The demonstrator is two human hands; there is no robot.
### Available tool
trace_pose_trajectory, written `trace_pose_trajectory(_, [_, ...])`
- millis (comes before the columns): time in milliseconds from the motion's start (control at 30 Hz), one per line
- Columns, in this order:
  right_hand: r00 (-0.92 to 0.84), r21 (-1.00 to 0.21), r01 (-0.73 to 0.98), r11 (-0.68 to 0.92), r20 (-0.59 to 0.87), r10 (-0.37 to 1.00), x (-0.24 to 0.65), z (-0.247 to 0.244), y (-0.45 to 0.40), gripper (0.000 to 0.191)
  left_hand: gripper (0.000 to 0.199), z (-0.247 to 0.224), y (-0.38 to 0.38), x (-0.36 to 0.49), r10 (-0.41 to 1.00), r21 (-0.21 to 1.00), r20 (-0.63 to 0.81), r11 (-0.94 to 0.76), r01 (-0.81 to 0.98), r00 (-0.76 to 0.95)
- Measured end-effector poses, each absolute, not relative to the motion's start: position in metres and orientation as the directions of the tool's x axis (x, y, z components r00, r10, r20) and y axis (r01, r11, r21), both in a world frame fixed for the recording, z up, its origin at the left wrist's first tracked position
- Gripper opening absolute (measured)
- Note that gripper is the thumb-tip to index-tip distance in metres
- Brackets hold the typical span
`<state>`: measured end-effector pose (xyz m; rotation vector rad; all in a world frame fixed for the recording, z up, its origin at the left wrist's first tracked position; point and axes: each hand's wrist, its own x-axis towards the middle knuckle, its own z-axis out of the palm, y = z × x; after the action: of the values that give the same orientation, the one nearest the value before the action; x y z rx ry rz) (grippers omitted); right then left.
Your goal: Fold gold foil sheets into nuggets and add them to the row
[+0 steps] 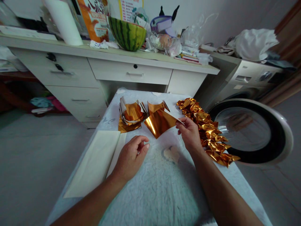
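My right hand pinches the right corner of a shiny gold foil sheet, which hangs over the cloth-covered table. Nothing shows in my left hand; its fingers are curled with a gap to the thumb, just left of the sheet. Curled gold sheets with pale backs form a pile beyond my left hand. Another curved gold piece stands behind the held sheet. Folded gold foil pieces lie in a long row along the table's right side.
Pale paper lies on the table's left side. Behind stands a white desk bearing half a watermelon, a paper roll and plastic bags. An open washing machine door is at the right, close to the table edge.
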<state>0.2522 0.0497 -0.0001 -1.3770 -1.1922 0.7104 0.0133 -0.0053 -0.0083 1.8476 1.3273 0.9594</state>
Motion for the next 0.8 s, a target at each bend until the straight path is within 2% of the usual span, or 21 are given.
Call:
trace_pose_trajectory(167, [0.330,-0.978,0.120,0.173,0.203,0.922,0.245,0.004,0.048,0.017,0.023,-0.011,-0.001,0.013,0.979,0.907,0.123,-0.177,0.382,0.160])
trace_pose_trajectory(333, [0.337,-0.969,0.046,0.242,0.243,0.910,0.243,0.006,0.048,0.015,0.030,-0.012,0.001,0.015,0.979,0.970,0.044,-0.089,0.228,0.198])
trace_pose_trajectory(533, [0.248,-0.925,0.137,0.354,0.378,0.892,0.242,0.002,0.041,0.011,0.047,-0.010,0.001,0.016,0.967,0.994,-0.070,0.046,0.104,0.244])
trace_pose_trajectory(667, [0.177,-0.926,0.160,0.341,0.367,0.913,0.243,-0.001,0.031,0.011,0.067,-0.012,0.001,0.016,0.943,0.989,-0.141,0.147,0.004,0.302])
trace_pose_trajectory(800, [0.080,-0.929,0.212,0.305,0.328,0.941,0.249,-0.006,0.017,0.012,0.073,-0.015,0.001,0.016,0.931,0.986,-0.111,0.147,-0.081,0.348])
